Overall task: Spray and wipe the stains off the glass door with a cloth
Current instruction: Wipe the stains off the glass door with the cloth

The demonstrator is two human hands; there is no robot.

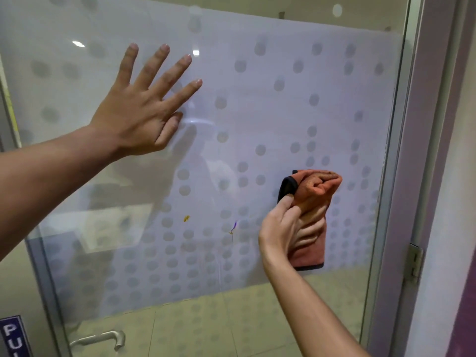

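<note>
Pressing spread left hand (136,109) on glass door (283,112), right hand (280,228) gripping cloth (315,215) near hinge edge

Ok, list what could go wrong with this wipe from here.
1. The cloth, gripped by the right hand, sits right of the yellow stain and the purple-yellow streak; a dry pass may smear them.
2. The left hand, flat on the glass door, could leave fresh prints.
3. No spray bottle is in view.
</note>
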